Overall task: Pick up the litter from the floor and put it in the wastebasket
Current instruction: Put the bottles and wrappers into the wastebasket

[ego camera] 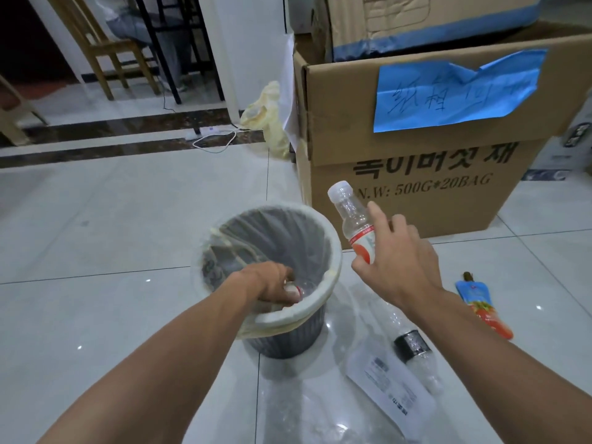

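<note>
At the far left, a wooden chair (96, 43) stands in the background beyond a dark strip in the tiled floor (112, 219), and a white power strip (205, 132) with a looped cord lies near that strip. A crumpled yellowish plastic bag (269, 120) leans against the corner of a large cardboard box (416, 187).

Nearer the camera, the left hand (272, 286) reaches down inside the wastebasket (282, 338), a grey bin lined with a pale plastic bag folded over its rim. The fingers are curled round a clear bottle (299, 291) with a red band near its neck; the bottle sits within the mouth of the basket, below the rim, and the hand is closed on it.

Just right of the basket, the right hand (400, 261) is raised above the floor and grips a second clear bottle (354, 219) with a white cap and a red-and-white label. The thumb and fingers wrap the lower half, while the forefinger lies straight along its side. The bottle tilts with its cap up and to the left, in front of the cardboard box, which carries a blue paper note (455, 91) with handwriting.

Below the right forearm, a crushed clear bottle with a dark label (413, 347) lies on the floor, touching a clear packet with a white printed sheet (390, 389). Farther right, a blue and red drink pouch (480, 306) lies flat on the tiles, apart from the rest.
</note>
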A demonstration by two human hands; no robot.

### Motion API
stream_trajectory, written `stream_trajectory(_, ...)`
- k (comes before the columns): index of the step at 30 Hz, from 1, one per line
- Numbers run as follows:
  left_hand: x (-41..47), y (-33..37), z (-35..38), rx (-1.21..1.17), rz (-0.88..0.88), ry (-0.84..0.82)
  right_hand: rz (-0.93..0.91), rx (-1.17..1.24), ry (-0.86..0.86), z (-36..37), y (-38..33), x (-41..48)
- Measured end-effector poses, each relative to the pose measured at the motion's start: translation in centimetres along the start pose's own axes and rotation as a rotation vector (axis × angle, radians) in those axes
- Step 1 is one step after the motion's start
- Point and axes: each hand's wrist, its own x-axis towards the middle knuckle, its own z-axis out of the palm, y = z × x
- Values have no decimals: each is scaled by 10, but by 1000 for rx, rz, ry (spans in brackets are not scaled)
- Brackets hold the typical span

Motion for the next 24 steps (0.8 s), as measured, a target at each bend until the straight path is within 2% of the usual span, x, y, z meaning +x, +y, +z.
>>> stream_trajectory(2, -10, -9, -17, -4, -25, 133, -34, 14, 12, -1, -14, 7)
stream_trajectory(6, -36, -36, -53, 193, -131, 546, -110, 52, -5, 5, -53, 19)
stream_trajectory(9, -55, -58, -69, 174, -211, 704, -138, 44, -79, 20, -83, 21)
stream_trajectory(12, -66, -71, -74, 173, -206, 750, -191, -28, -123, 37, -108, 26)
stream_trajectory(15, -72, -73, -75, 174, -176, 804, -207, 25, -210, 51, -128, 26)
stream_trajectory(17, -73, -72, -74, 170, -161, 818, -218, 12, -319, 66, -131, 18)
stream_trajectory(20, -70, -71, -70, 134, -142, 801, -108, 24, -523, 86, -122, 6)
stream_trajectory(24, -62, -62, -62, 92, -128, 772, -71, 5, -498, 89, -117, 8)
